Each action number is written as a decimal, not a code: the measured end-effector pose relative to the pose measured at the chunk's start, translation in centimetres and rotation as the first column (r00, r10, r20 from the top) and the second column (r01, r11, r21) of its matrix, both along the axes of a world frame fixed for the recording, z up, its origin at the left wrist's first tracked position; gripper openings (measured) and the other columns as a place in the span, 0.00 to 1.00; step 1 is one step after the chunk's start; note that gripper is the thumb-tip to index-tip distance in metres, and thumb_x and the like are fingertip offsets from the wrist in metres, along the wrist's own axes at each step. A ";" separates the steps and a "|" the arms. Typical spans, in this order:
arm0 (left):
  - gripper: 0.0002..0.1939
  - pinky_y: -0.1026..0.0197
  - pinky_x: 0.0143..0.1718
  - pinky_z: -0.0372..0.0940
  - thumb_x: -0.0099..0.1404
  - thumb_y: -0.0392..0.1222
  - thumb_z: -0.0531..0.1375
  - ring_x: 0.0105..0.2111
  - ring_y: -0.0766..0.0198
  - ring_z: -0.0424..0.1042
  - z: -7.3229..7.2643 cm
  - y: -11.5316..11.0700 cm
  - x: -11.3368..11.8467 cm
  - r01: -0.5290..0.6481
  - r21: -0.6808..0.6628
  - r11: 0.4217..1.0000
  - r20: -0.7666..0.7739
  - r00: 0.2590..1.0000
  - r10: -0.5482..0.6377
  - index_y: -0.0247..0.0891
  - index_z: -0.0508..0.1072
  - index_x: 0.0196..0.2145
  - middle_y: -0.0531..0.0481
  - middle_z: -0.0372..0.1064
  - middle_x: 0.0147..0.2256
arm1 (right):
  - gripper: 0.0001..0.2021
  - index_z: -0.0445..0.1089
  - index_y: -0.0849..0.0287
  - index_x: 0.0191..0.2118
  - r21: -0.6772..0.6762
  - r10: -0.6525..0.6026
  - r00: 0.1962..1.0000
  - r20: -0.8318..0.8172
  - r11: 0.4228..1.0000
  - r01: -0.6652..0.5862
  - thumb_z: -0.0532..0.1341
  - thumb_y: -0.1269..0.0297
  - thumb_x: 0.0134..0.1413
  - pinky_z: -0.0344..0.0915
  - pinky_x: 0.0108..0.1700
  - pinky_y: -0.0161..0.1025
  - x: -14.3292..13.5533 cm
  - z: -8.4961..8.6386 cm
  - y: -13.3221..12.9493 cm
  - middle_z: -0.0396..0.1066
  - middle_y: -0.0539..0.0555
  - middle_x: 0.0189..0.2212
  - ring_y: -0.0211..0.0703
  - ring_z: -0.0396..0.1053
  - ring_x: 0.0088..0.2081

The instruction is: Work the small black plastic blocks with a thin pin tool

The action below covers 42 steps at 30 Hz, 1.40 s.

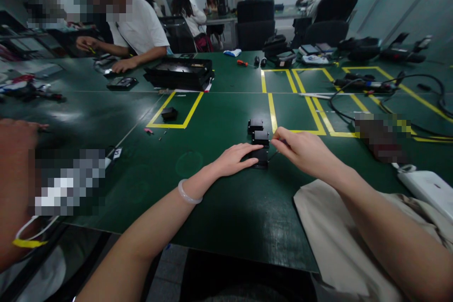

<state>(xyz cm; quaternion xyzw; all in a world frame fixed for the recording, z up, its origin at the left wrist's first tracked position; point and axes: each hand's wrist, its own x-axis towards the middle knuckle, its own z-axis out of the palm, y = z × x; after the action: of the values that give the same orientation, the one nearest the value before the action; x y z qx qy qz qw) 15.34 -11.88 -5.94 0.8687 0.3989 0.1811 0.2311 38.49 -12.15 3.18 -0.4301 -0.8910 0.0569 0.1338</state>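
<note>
Three small black blocks stand in a column on the green table (pixel 226 217): a far one (pixel 255 124), a middle one (pixel 261 137) and a near one (pixel 261 157). My left hand (pixel 235 159), with a pale bangle (pixel 188 192) at the wrist, reaches in from the left. Its fingers are apart and its fingertips rest on the near block. To the right of the blocks, my right hand (pixel 295 147) is closed in a pinch around a thin, dark tool, whose tip points at the near block's right side.
Yellow tape rectangles (pixel 271 113) mark the table. A small black part (pixel 169 113) and a black tray (pixel 179 74) lie at the left back. Beige cloth (pixel 325 226), a white device (pixel 430 188) and cables are at right. A person (pixel 141 28) works across the table; another person's arm (pixel 16 188) is at left.
</note>
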 end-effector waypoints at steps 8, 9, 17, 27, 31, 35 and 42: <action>0.24 0.53 0.53 0.60 0.73 0.54 0.48 0.51 0.55 0.66 0.3 -0.2 0.0 0.003 -0.004 1.000 -0.002 1.000 -0.003 0.47 0.57 0.63 0.47 0.65 0.54 | 0.11 0.60 0.57 0.46 -0.065 0.003 0.998 -0.063 0.998 -0.008 0.47 0.61 0.64 0.52 0.28 0.36 -0.1 0.4 -0.3 0.70 0.50 0.27 0.40 0.64 0.25; 0.24 0.53 0.53 0.60 0.73 0.53 0.48 0.51 0.55 0.66 0.3 -0.2 0.0 0.004 0.002 1.000 -0.003 1.000 -0.004 0.47 0.57 0.63 0.47 0.65 0.54 | 0.11 0.60 0.57 0.45 -0.071 0.010 0.997 -0.073 0.997 -0.015 0.47 0.60 0.64 0.52 0.28 0.36 -0.1 0.4 -0.3 0.70 0.51 0.28 0.40 0.65 0.25; 0.25 0.53 0.53 0.60 0.73 0.53 0.48 0.51 0.55 0.66 0.1 -0.1 0.0 0.011 0.023 1.000 -0.017 1.000 -0.011 0.47 0.57 0.63 0.46 0.65 0.55 | 0.11 0.61 0.57 0.42 -0.046 -0.027 0.999 -0.027 0.999 0.026 0.47 0.58 0.65 0.49 0.28 0.37 -0.2 0.0 -0.2 0.68 0.51 0.25 0.43 0.65 0.26; 0.24 0.52 0.53 0.60 0.73 0.53 0.48 0.52 0.55 0.66 0.2 -0.1 0.1 0.008 0.018 1.000 -0.026 1.000 -0.008 0.47 0.57 0.63 0.47 0.65 0.55 | 0.12 0.63 0.57 0.40 0.005 -0.014 1.000 -0.016 1.000 0.014 0.48 0.56 0.65 0.48 0.27 0.36 -0.1 -0.2 -0.1 0.69 0.51 0.25 0.42 0.65 0.25; 0.24 0.53 0.52 0.60 0.73 0.53 0.48 0.52 0.55 0.66 0.3 -0.1 0.1 0.005 0.016 1.000 -0.030 1.000 -0.005 0.47 0.56 0.64 0.47 0.65 0.55 | 0.10 0.61 0.57 0.45 -0.019 -0.001 0.999 -0.041 1.000 0.001 0.47 0.60 0.65 0.48 0.27 0.36 -0.2 -0.2 -0.2 0.68 0.49 0.24 0.40 0.64 0.24; 0.24 0.53 0.53 0.60 0.73 0.53 0.47 0.52 0.55 0.66 0.3 -0.1 0.1 0.006 0.031 0.999 -0.052 0.999 -0.004 0.46 0.56 0.63 0.46 0.65 0.55 | 0.12 0.63 0.57 0.40 0.002 -0.028 1.000 -0.011 1.000 0.028 0.47 0.56 0.65 0.47 0.27 0.36 -0.3 -0.1 -0.2 0.67 0.50 0.23 0.42 0.65 0.25; 0.24 0.52 0.53 0.60 0.73 0.52 0.47 0.52 0.55 0.65 0.4 -0.4 0.2 0.002 0.059 0.998 -0.077 0.997 0.003 0.47 0.55 0.64 0.46 0.64 0.55 | 0.08 0.60 0.57 0.43 -0.016 -0.016 0.998 -0.055 1.000 0.015 0.48 0.61 0.64 0.49 0.27 0.36 -0.3 0.0 -0.3 0.69 0.50 0.26 0.41 0.65 0.25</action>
<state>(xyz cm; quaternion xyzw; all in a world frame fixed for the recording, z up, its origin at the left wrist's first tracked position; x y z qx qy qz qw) 15.52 -12.26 -5.55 0.8814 0.4022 0.1591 0.1897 38.19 -12.49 3.19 -0.4362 -0.8832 0.0744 0.1554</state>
